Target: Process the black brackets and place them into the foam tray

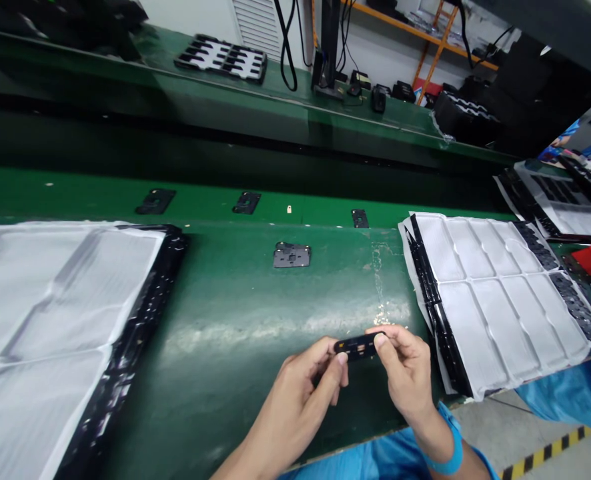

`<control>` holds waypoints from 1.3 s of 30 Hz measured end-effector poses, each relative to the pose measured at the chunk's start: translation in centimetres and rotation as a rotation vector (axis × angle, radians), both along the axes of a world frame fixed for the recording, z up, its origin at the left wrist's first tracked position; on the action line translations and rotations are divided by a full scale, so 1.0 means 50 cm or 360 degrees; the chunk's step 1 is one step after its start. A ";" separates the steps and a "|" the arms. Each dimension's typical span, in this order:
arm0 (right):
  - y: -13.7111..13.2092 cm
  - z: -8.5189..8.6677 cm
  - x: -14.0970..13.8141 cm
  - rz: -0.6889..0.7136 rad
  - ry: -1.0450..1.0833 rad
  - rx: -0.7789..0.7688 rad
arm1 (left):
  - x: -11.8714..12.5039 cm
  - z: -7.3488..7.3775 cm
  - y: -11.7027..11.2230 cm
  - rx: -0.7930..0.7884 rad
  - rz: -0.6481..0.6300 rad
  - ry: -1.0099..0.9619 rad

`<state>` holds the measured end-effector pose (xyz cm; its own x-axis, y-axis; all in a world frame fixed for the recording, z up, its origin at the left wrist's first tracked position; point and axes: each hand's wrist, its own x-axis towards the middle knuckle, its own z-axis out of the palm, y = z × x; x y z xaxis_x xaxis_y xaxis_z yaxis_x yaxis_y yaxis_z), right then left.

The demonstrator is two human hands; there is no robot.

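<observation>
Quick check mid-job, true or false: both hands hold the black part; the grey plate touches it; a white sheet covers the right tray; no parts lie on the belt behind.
1. The left hand and right hand both hold the small black part. True.
2. The grey plate touches that part. False: it lies apart, farther up the bench.
3. A white sheet covers the right tray. True.
4. The green belt carries no parts. False: three small black pieces lie on it.

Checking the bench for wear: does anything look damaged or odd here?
Yes. The bench top shows a pale, scuffed patch just beyond the black part that left hand and right hand hold.
</observation>
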<state>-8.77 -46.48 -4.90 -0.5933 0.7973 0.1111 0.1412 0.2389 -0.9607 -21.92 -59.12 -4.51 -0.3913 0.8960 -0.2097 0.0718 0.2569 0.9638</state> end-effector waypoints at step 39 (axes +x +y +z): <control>-0.035 -0.003 0.017 0.0212 -0.0127 0.0075 | -0.002 -0.008 0.019 -0.0042 0.0287 -0.0348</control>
<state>-7.94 -48.22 -5.04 -0.7018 0.7061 0.0945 0.1809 0.3050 -0.9350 -22.03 -58.19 -4.92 -0.4868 0.8091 -0.3292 -0.1863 0.2721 0.9441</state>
